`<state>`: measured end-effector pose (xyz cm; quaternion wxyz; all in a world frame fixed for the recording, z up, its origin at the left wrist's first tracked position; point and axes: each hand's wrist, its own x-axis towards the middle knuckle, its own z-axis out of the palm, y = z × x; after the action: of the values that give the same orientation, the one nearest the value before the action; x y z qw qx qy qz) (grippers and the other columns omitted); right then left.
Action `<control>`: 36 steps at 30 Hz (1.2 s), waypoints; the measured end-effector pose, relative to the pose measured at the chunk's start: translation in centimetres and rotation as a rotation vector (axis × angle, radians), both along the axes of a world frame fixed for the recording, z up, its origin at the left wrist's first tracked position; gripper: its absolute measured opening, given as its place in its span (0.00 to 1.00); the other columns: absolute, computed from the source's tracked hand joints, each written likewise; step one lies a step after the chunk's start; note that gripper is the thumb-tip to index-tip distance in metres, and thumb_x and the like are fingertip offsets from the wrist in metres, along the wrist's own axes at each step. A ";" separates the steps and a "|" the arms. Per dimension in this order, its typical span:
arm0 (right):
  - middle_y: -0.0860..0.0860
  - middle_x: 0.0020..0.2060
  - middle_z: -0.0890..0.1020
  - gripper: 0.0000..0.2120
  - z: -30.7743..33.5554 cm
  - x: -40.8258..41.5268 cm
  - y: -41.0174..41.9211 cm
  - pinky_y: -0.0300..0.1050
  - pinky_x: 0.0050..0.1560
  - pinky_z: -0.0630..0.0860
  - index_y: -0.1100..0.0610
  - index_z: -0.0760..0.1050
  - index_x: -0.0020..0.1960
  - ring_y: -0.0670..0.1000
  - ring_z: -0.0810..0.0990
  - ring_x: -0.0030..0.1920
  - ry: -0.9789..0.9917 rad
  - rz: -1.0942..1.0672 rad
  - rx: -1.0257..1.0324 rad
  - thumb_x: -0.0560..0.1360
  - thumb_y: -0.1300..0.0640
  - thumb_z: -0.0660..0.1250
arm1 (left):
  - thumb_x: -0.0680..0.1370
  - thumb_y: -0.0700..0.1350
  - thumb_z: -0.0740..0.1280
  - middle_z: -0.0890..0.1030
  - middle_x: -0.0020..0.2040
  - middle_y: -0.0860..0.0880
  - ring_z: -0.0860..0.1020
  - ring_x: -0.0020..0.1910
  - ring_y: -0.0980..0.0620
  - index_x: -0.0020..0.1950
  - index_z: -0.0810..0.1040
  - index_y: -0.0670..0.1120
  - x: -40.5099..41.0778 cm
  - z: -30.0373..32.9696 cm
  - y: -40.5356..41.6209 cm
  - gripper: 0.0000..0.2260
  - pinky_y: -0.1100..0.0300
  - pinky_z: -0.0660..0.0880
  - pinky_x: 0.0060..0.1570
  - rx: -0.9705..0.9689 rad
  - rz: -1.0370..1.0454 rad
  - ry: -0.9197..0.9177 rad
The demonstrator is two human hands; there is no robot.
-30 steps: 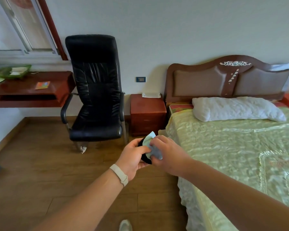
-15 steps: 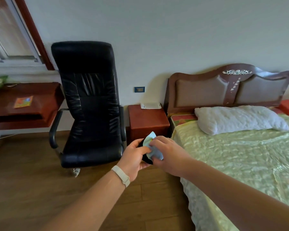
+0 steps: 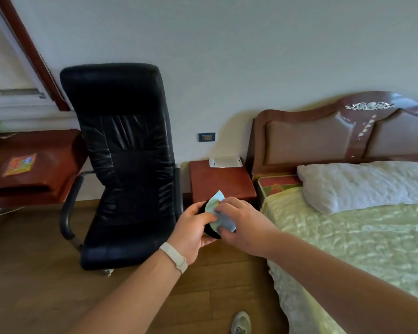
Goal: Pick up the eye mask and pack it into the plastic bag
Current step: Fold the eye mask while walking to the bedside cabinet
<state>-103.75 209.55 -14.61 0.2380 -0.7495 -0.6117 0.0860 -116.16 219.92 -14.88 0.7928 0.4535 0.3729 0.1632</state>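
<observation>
Pinching from both sides, the two hands hold the eye mask point(image 3: 219, 216) in the air in front of the person, above the wooden floor point(image 3: 34, 273) and just off the near corner of the bed point(image 3: 360, 249). It shows a pale blue printed face and a black side or strap beneath; how it is folded cannot be told. The left hand point(image 3: 194, 235), with a white band point(image 3: 173, 257) on its wrist, curls its fingers round the dark lower part, thumb on top. The right hand point(image 3: 241, 227) comes over from the other side, its fingertips point(image 3: 219, 208) bent down and pressed on the blue fabric. Just beyond the hands stands a red-brown nightstand point(image 3: 221, 182), and a flat white packet point(image 3: 225, 162) lies at its back edge; whether this is the plastic bag cannot be told. A black leather chair point(image 3: 123, 165) stands left of the nightstand, beside a wooden desk point(image 3: 32, 165). On the bed a white pillow point(image 3: 362, 184) rests against the headboard point(image 3: 336, 133). One shoe point(image 3: 241, 323) shows at the bottom edge
</observation>
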 end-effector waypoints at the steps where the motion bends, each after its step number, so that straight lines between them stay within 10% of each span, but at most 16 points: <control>1: 0.50 0.62 0.74 0.20 0.0 1.4 0.9 0.46 0.64 0.69 0.53 0.72 0.64 0.54 0.72 0.63 0.005 0.003 -0.002 0.72 0.54 0.68 | 0.79 0.37 0.67 0.83 0.57 0.42 0.83 0.55 0.43 0.59 0.80 0.49 1.3 0.0 0.9 0.12 0.50 0.83 0.45 -0.004 0.009 0.013; 36: 0.48 0.65 0.71 0.22 -5.8 36.8 28.4 0.47 0.65 0.68 0.49 0.70 0.66 0.53 0.68 0.65 0.089 -0.120 -0.166 0.73 0.49 0.68 | 0.77 0.34 0.67 0.85 0.55 0.41 0.85 0.52 0.42 0.60 0.80 0.47 37.2 -6.9 30.5 0.14 0.51 0.82 0.41 -0.156 -0.154 0.056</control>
<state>-66.97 237.92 -20.39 0.2066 -0.7974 -0.5452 0.1553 -78.99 250.37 -21.83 0.8251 0.4221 0.3708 0.0596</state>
